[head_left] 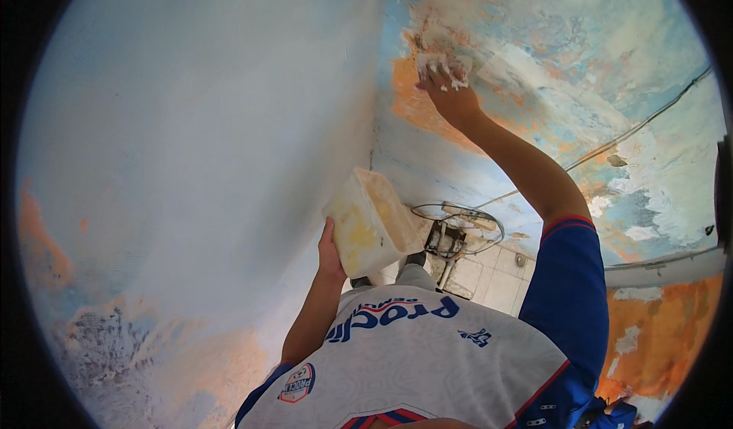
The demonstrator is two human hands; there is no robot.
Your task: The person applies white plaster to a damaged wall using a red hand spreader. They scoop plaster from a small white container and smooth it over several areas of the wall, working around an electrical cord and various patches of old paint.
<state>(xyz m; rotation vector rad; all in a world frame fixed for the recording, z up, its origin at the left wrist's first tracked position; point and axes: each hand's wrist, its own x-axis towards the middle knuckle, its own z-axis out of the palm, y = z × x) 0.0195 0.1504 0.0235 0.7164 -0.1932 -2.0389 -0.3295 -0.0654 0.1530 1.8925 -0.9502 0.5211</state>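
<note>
My left hand (330,255) grips the side of a rectangular, off-white plastic tub (355,234) with yellowish smears. The tub is tilted in front of my body, and its opening faces up and to the right. With my right arm raised, my right hand (450,93) presses against the patchy wall (427,112) near the corner. Thick white paste coats its bent fingers. A pale, flat-looking shape shows under those fingers, but the paste hides what it is.
A smooth pale-blue wall (206,124) rises on the left. A cable (641,124) runs along the right wall. Below are a dark device with looped wire (447,238), a pipe (447,272) and pale floor tiles (496,276). Orange, peeling paint (649,337) covers the lower right.
</note>
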